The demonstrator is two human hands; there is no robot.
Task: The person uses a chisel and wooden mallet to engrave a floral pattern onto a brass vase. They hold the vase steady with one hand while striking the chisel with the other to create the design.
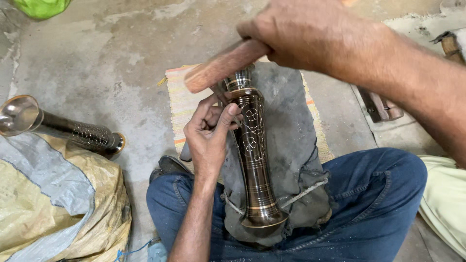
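Concrete floor (pixel 111 63), grey, stained, rough. Woven sack (pixel 58 204) lower left, yellow and grey plastic weave, crumpled; a second vase (pixel 73 128) lies across its top, dark metal, flared shiny mouth, dotted pattern. Striped mat (pixel 180 104) on the floor, pale with orange bands. Grey cloth (pixel 291 145) over the mat and the lap, thick, worn, frayed at the edge. Jeans (pixel 369 204) blue, person sits cross-legged.

Vase (pixel 253 155) lies on the cloth between the knees, base toward the person, neck pointing away. Tall, slim, dark brown metal, glossy, banded rings near the foot, fine bright engraved lines and clover shapes along the body.

Right hand (pixel 306 36) closed tight round a wooden mallet (pixel 225 65), reddish, rounded, grainy, raised just above the neck of the vase. Left hand (pixel 209 131) pinches a thin chisel (pixel 224 97) between thumb and fingers, tip against the upper body of the vase; other fingers rest on the metal. Chisel mostly hidden, small.

To do it well, as I judge: keep the chisel tip seated on the line, tilt steady, left fingers braced on the vase so it doesn't roll on the cloth. Light short taps, mallet square on the chisel head. Hard blows would likely dent the thin wall or skid the tip across the polished surface.
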